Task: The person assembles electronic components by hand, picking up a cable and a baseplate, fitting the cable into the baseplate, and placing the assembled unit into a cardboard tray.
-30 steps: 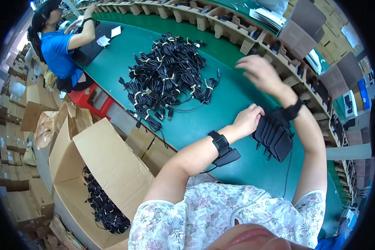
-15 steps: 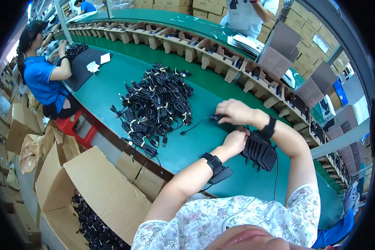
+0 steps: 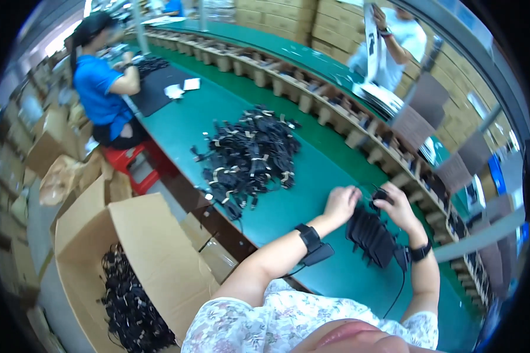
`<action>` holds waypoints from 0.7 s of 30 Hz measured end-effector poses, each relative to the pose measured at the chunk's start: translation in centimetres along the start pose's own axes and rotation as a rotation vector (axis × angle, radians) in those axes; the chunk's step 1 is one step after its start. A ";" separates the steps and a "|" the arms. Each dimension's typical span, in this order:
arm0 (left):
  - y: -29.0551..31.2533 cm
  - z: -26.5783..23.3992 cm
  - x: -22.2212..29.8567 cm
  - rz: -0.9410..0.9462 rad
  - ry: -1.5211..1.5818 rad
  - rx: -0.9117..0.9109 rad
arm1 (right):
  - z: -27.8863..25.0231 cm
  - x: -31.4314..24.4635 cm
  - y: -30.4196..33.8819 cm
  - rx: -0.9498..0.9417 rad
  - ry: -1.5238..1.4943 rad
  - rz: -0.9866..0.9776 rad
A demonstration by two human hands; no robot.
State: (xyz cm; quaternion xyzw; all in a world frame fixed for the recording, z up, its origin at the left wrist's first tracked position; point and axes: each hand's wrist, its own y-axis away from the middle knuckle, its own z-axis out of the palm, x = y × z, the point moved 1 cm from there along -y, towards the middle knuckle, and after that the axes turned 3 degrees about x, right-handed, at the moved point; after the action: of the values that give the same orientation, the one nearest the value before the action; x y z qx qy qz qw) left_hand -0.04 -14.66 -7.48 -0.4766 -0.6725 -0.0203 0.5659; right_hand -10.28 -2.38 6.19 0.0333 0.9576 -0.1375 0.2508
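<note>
My right hand (image 3: 399,209) grips a small black cable bundle (image 3: 380,196) above the far end of a row of flat black devices (image 3: 371,238). Close to its left is my left hand (image 3: 343,203), fingers pinched together; what they hold, if anything, is too small to make out. The devices stand on edge side by side on the green tabletop (image 3: 288,220), with short stubs sticking out along their near-left side. Left of my hands lies a large heap of black cables (image 3: 253,156), many tied with pale bands.
An open cardboard box (image 3: 159,235) with black cables inside stands at the lower left. Beyond the table runs a line of brown moulded trays (image 3: 312,94). A co-worker in blue (image 3: 97,88) sits at the far left; another person (image 3: 400,47) stands across the line holding sheets.
Both hands have moved apart. My right hand has come back rightward with the black cable bundle, over the devices. The whole view has shifted, so the heap sits further right.
</note>
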 end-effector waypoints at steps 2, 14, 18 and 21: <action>0.3 2.5 -0.9 -0.115 0.700 0.024 | 1.5 0.2 0.5 0.018 -0.300 0.204; 1.5 0.5 4.4 -0.794 1.244 -0.559 | 2.0 -1.5 2.0 0.456 0.441 -0.149; 1.7 1.5 2.9 -0.761 1.127 -0.735 | 1.9 -0.3 3.3 0.106 0.454 -0.369; 1.7 1.1 3.2 -0.724 1.116 -0.818 | 1.8 0.4 4.7 -0.125 0.156 -0.068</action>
State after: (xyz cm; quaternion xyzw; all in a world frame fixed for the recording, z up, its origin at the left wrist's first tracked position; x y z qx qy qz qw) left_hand 0.54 -11.10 -6.22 -0.3176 -0.3409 -0.6867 0.5580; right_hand -9.19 1.65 3.33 -0.0043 0.9815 -0.0827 0.1724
